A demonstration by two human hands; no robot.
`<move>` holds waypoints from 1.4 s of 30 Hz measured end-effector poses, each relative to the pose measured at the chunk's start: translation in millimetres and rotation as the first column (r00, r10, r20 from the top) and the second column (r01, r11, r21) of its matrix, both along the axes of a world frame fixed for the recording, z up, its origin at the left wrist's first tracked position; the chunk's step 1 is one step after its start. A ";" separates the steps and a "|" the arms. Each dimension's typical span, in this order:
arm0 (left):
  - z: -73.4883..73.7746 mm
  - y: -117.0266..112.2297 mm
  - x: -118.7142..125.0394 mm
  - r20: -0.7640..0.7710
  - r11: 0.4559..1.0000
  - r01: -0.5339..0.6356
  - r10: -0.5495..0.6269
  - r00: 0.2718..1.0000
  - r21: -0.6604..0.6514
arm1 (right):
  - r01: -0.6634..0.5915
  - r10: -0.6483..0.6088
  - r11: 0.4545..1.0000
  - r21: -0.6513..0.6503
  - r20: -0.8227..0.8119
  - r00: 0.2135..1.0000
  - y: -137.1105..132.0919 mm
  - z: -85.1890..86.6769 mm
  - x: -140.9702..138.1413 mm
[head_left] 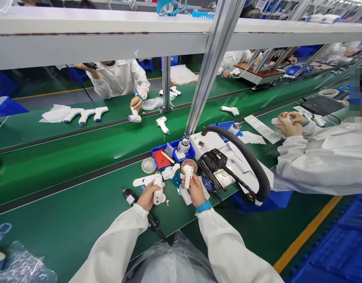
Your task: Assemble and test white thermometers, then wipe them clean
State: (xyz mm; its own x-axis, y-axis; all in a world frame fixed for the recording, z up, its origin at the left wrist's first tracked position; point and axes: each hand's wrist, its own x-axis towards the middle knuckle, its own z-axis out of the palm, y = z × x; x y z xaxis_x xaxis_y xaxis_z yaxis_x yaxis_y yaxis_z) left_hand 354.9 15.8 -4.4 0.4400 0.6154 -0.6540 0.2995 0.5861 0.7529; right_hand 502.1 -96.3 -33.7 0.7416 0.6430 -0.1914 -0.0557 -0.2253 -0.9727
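Note:
My left hand (146,197) is closed around a white infrared thermometer (158,192), held nearly upright above the green bench. My right hand (196,191) pinches a small white piece (187,175); whether it is cloth or plastic I cannot tell. A black electric screwdriver (130,197) lies by my left wrist, its cable running under the forearm. Behind the thermometer rests a flat white strip (144,180). Crumpled white wipes (170,171) lie between the hands, and another white housing part (185,194) sits beneath my right hand.
A blue tray (153,151) holds a red pad and a metal-topped bottle (183,146). Right of my hands stands a black device with a thick hose (257,165). Thermometers lie on the green conveyor (110,139). Co-workers sit opposite and to the right (299,157). A metal post (209,67) rises ahead.

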 end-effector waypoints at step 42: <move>-15.4 -77.4 24.2 0.131 0.935 -0.185 0.233 0.964 -0.302 | -0.155 0.274 0.857 -0.492 0.180 0.945 -1.1 -15.4 -23.9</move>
